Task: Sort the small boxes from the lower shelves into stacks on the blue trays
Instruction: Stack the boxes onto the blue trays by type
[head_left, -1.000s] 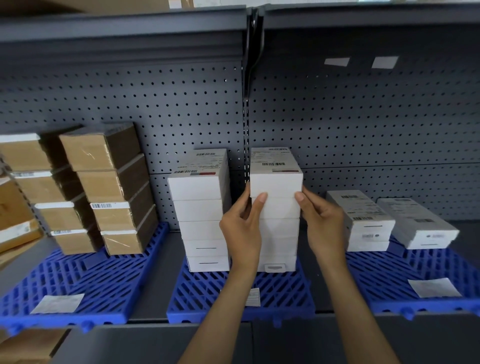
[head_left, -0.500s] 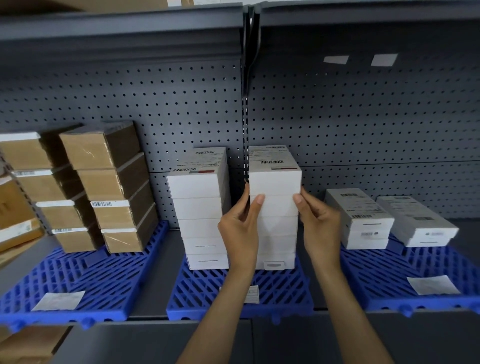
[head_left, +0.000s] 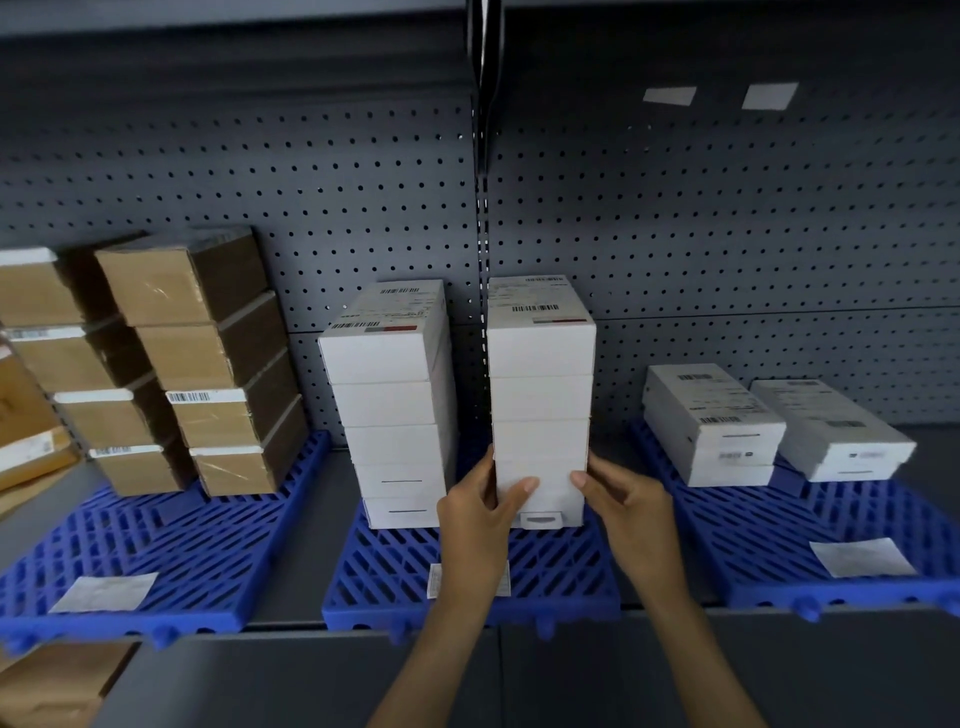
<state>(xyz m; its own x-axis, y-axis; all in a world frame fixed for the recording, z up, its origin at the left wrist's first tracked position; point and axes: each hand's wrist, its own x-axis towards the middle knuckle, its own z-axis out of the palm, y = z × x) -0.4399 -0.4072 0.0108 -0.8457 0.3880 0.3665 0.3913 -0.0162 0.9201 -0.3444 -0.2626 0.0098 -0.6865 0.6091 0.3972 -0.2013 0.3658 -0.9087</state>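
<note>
- White stack (head_left: 540, 405): five small boxes, upright on the right half of the middle blue tray (head_left: 566, 577), toward the back. Each box lies flat, long axis front-to-back, short end facing us, barcode label on top.
- L hand (head_left: 478, 519) & R hand (head_left: 628, 504) clasp its lowest boxes from either side, thumbs on the front face. Fingers are hidden behind, so grip firmness is unclear.
- Step, by my read: squaring up the stack. Next: let go gently w/o tipping it, then fetch more boxes.
- Twin stack (head_left: 389, 405) stands just beside it, to the left.
</note>
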